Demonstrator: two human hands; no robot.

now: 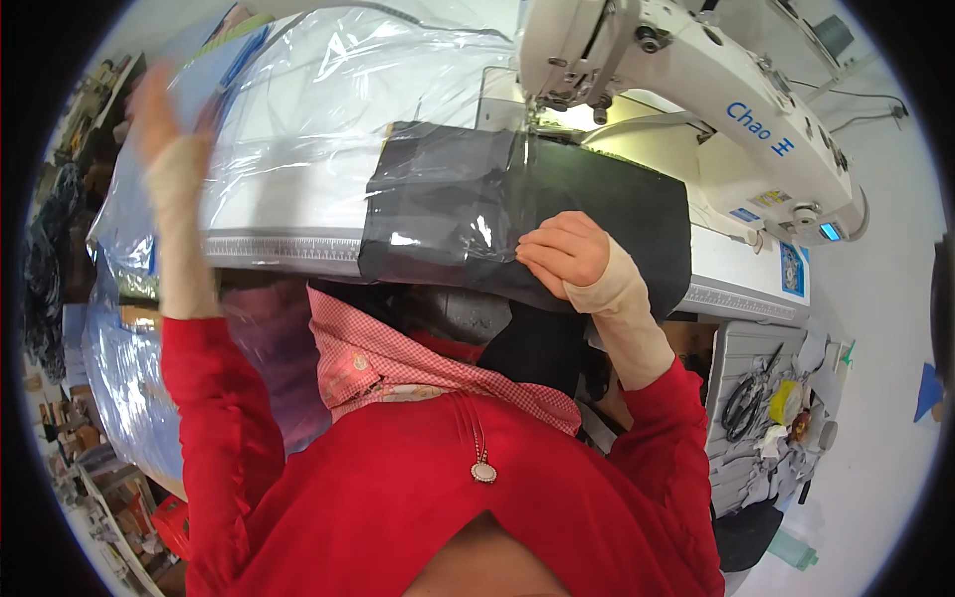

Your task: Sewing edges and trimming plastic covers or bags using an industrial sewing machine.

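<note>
A black fabric piece (622, 204) lies across the front of the sewing table, its far side beside the needle area of a white sewing machine (686, 80). Clear plastic film (438, 214) covers part of its left half and catches the light. My right hand (569, 257) rests on the fabric with bent fingers, pinching the film's edge near the middle. At the far left, my left hand (159, 114) is raised over the plastic-covered stack and smeared by motion, so its fingers cannot be read.
A large sheet of clear plastic (298, 90) spreads over the table's left side and hangs down. Measuring scales (288, 247) run along the front edge. At the right, a grey tray (731, 383) holds black scissors (748, 398) and scraps.
</note>
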